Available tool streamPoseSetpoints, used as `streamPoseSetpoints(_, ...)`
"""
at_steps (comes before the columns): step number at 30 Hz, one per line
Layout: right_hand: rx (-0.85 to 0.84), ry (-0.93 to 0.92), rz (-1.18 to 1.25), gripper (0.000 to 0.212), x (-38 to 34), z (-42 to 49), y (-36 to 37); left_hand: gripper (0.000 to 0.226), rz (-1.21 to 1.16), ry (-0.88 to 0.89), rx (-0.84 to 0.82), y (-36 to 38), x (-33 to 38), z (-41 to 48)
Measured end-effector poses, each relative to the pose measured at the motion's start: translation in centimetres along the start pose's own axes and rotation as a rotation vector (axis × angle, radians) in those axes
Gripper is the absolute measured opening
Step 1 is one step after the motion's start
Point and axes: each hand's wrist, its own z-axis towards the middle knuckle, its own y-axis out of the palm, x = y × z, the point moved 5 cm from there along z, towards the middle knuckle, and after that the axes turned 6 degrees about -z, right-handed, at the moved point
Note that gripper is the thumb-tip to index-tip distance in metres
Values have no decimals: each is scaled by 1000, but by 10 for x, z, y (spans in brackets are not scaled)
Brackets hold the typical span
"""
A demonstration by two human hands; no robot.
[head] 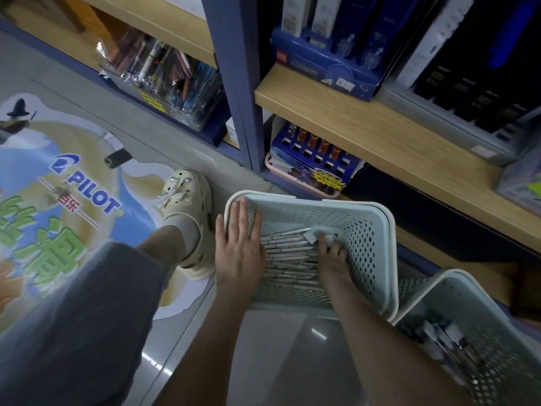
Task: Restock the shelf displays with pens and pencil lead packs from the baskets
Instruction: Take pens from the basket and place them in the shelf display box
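Grey glossy floor [278, 347], light glare on it. Big printed floor sticker [58, 177] at left: blue "PILOT" logo [93, 194], large green characters [49, 247] below it, a small dark witch-hat figure [17, 115] at its upper left edge. Small black object [117, 158] lies on the sticker's upper edge, type unclear. Cream perforated clog [187, 212] with sparkly charms [169, 194] stands half on the sticker, pale sock [184, 227] inside it. Grey trouser leg [73, 317] fills the lower left. Brown wooden furniture [82, 19] at top left, blurred.

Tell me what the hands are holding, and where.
Left hand lies flat on the left wall of the basket, gripping nothing. Right hand is among the pens, fingers curled; whether it grips one cannot be told.
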Motion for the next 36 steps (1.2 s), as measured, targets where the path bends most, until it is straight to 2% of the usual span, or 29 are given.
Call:
streamPoseSetpoints(7, 152, -88, -157, 105, -8, -11, -16, 62, -25, -40, 3, -3, 5, 0)
streamPoseSetpoints(11, 259, -144, -122, 103, -10, -34, -34, 70, -88, -34, -57, -3, 30, -10)
streamPoseSetpoints(15, 430, -169, -50, 102, 12, -77, -56, 77, -85, 88, -153, -15, 74, -24)
streamPoseSetpoints(21, 587, -138, 101, 83, 67, -153, -62, 81, -182, 299, -52, -58, 152, -29)
streamPoseSetpoints(25, 689, -62, 242, 85, 120, -186, -39, 71, -253, 471, 23, -88, 196, -50)
streamPoseSetpoints(28, 597, 107, 284, 91, 173, -192, 0, 67, -242, 634, -34, -86, 223, -75)
streamPoseSetpoints(30, 470, 169, 316, 94, 203, -191, 35, 54, -212, 763, -86, -76, 236, -93)
streamPoseSetpoints(33, 275, 159, 295, 96, 233, -187, 79, 55, -122, 883, -237, -52, 237, -113)
streamPoseSetpoints(36, 195, 100, 355, 86, 243, -180, 91, 57, -73, 903, -277, -40, 230, -116)
